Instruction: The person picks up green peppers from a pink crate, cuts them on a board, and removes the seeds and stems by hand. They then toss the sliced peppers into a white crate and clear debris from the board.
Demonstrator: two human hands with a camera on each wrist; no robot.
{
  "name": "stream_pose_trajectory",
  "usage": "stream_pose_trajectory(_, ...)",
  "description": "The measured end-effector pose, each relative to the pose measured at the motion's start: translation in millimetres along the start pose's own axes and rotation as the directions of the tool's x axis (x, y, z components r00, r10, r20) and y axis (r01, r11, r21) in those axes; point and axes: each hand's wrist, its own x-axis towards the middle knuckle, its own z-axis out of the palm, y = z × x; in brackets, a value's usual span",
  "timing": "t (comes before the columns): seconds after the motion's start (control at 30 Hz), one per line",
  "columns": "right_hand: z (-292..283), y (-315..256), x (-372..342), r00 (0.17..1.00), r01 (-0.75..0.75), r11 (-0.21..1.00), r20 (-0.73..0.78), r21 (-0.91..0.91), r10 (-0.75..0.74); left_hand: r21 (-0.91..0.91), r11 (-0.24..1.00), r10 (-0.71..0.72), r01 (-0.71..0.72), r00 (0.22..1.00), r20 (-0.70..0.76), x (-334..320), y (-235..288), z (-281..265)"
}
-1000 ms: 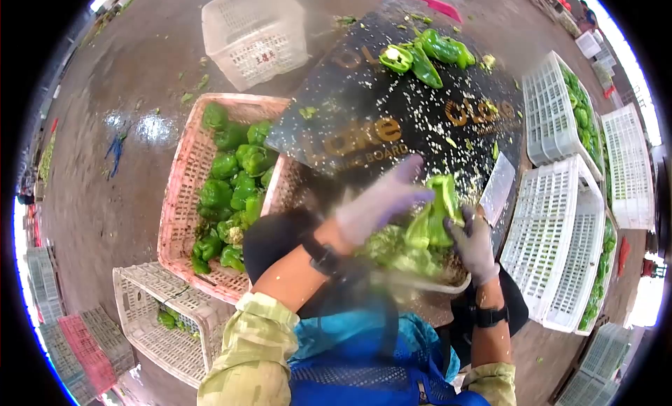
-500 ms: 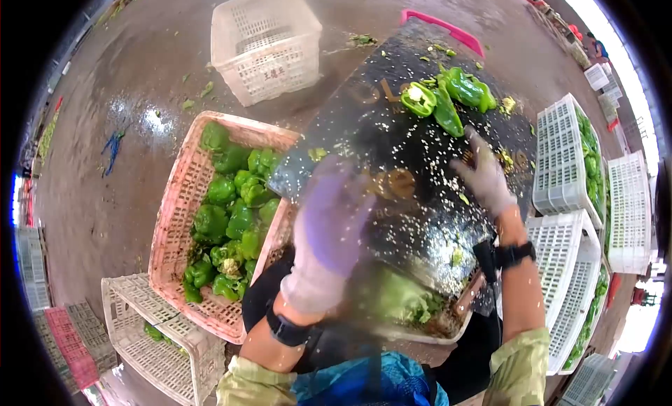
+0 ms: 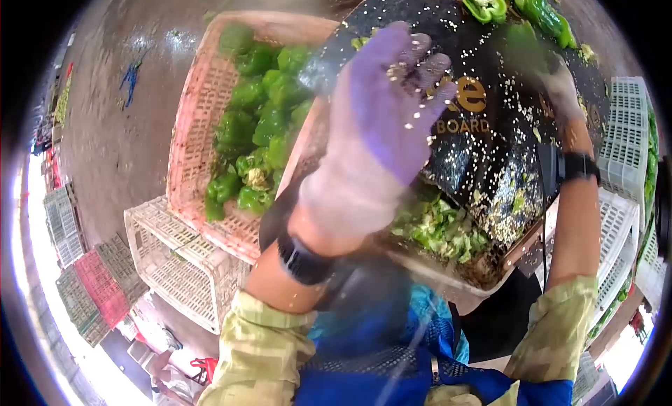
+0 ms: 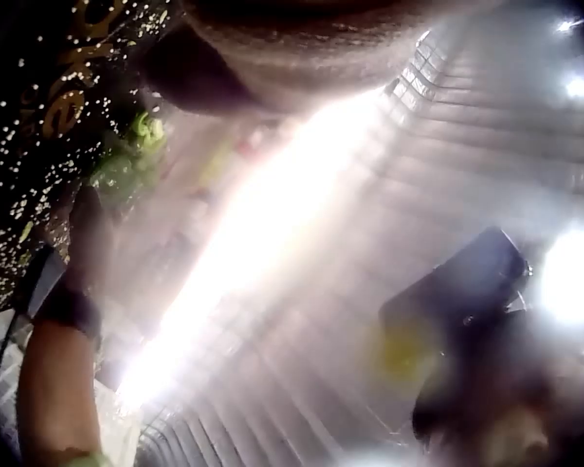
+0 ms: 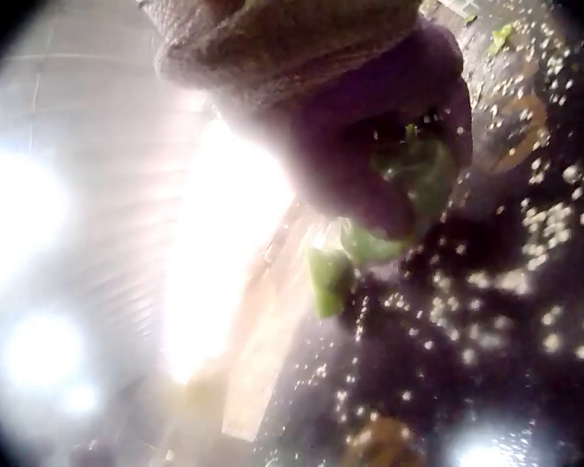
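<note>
My left hand, in a white glove with a purple palm, hovers above the near left of the black board. Its fingers are spread, with pale seeds stuck to them, and it holds nothing. Farther over the board, my right hand grips a green bell pepper, blurred in the head view. In the right wrist view, the gloved fingers curl around the pepper and hide part of it. Beyond it lie a cut pepper half and another green pepper. Seeds are scattered over the board.
At the left stands a pink crate of whole green peppers. Below the board's near edge, a bin holds leafy green scraps. White crates line the right side; another white crate is at lower left.
The opened pepper held a second ago left my hands. My right hand reached to the board's far part and took a pepper there. My left hand moved up over the board. The head view shifted.
</note>
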Motion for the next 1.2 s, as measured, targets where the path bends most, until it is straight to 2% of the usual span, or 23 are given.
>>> stream_pose_trajectory(0.03,-12,-26,-28,0.99,-0.122,0.989,0.08,0.08,0.116,-0.076,0.994,-0.086,0.081,0.994,-0.068,0,0,4)
stream_pose_trajectory(0.1,-30,-29,-76,0.968,-0.234,0.916,0.167,0.325,0.188,0.004,0.983,-0.186,0.186,0.981,0.051,-4,-4,0)
stream_pose_trajectory(0.17,-36,-69,-144,0.998,-0.032,0.943,0.054,0.33,0.016,0.131,0.951,-0.291,0.278,0.953,0.085,-13,-9,6)
stream_pose_trajectory(0.23,-44,-105,-202,0.999,0.032,0.96,0.033,0.277,-0.043,0.293,0.902,-0.37,0.316,0.917,0.15,-26,-19,3)
stream_pose_trajectory(0.27,-45,-122,-227,0.994,0.095,0.957,0.03,0.275,-0.107,0.277,0.879,-0.465,0.389,0.828,0.314,-23,-31,-14)
stream_pose_trajectory(0.3,-46,-135,-249,0.984,0.174,0.962,-0.011,0.209,-0.176,0.503,0.859,-0.408,0.094,0.719,0.562,-25,-41,-18)
stream_pose_trajectory(0.33,-46,-145,-266,0.967,0.254,0.966,-0.049,0.048,-0.252,0.545,0.761,-0.311,-0.353,0.538,0.783,-27,-51,-22)
stream_pose_trajectory(0.37,-45,-155,-279,0.942,0.318,0.941,-0.074,-0.118,-0.328,0.374,0.647,-0.197,-0.664,0.329,0.924,-31,-59,-23)
stream_pose_trajectory(0.43,-52,-184,-295,0.878,0.399,0.724,0.009,-0.562,-0.478,0.394,0.916,-0.309,-0.07,0.501,0.808,-63,-76,-30)
stream_pose_trajectory(0.5,-58,-186,-306,0.892,0.387,0.718,0.038,-0.578,-0.451,0.395,0.793,-0.197,-0.464,0.418,0.887,-53,-103,-45)
stream_pose_trajectory(0.53,-60,-191,-313,0.903,0.348,0.758,-0.02,-0.551,-0.429,0.313,0.889,-0.137,-0.335,0.458,0.878,-60,-111,-45)
stream_pose_trajectory(0.63,-66,-195,-335,0.906,0.283,0.869,-0.184,-0.405,-0.381,0.374,0.927,-0.302,-0.02,0.55,0.779,-67,-96,-17)
stream_pose_trajectory(0.67,-63,-192,-343,0.961,0.162,0.977,-0.201,-0.139,-0.188,0.378,0.925,-0.33,0.033,0.562,0.758,-69,-93,-12)
stream_pose_trajectory(0.7,-60,-190,-349,0.988,0.015,0.99,-0.156,0.14,0.007,0.375,0.924,-0.35,0.078,0.571,0.743,-71,-90,-10)
stream_pose_trajectory(0.77,-52,-197,-350,0.996,-0.024,0.964,-0.075,0.266,0.046,0.351,0.933,-0.334,0.083,0.567,0.753,-73,-90,-8)
stream_pose_trajectory(0.8,-46,-191,-349,0.998,0.003,0.967,-0.065,0.253,0.014,0.332,0.936,-0.337,0.116,0.57,0.75,-74,-90,-7)
stream_pose_trajectory(0.83,-43,-192,-347,0.996,0.054,0.992,-0.079,0.113,-0.045,0.265,0.885,-0.452,0.384,0.562,0.693,-70,-91,-8)
stream_pose_trajectory(0.87,-43,-195,-344,0.998,0.046,0.997,-0.039,0.065,-0.043,0.218,0.871,-0.467,0.441,0.605,0.645,-71,-96,-6)
stream_pose_trajectory(0.97,-42,-197,-335,0.999,0.024,0.996,0.025,0.09,-0.026,0.144,0.802,-0.524,0.58,0.565,0.637,-65,-91,-12)
stream_pose_trajectory(1.07,-47,-202,-328,0.992,-0.041,0.98,0.126,0.197,0.016,0.415,0.909,-0.365,0.039,0.553,0.749,-68,-89,-18)
stream_pose_trajectory(1.13,-47,-198,-325,0.98,-0.071,0.975,0.197,0.21,0.028,0.362,0.814,-0.186,-0.454,0.386,0.903,-67,-85,-21)
stream_pose_trajectory(1.17,-44,-196,-323,0.979,-0.057,0.991,0.202,0.119,0.032,0.456,0.884,-0.357,-0.101,0.485,0.799,-63,-87,-23)
stream_pose_trajectory(1.2,-41,-196,-323,0.978,-0.045,0.999,0.204,0.028,0.038,0.476,0.837,-0.544,0.269,0.501,0.674,-56,-92,-24)
